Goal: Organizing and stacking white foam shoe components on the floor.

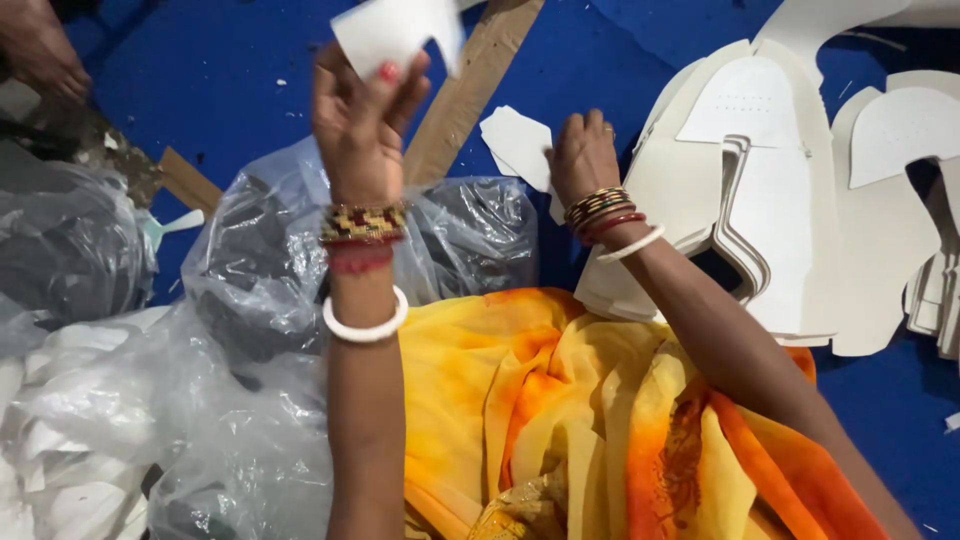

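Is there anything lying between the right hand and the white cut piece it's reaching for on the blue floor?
Nothing visible does. The right hand already rests on the white cut piece lying on the blue floor. The left hand is raised apart from it, pinching another white piece.

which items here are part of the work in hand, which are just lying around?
In hand:
- left hand holding up a white cut piece
- right hand on another white piece
- stacks of white cut pieces

Lying about:
- clear plastic bags
- cardboard strip
- blue floor sheet
- another person's hand
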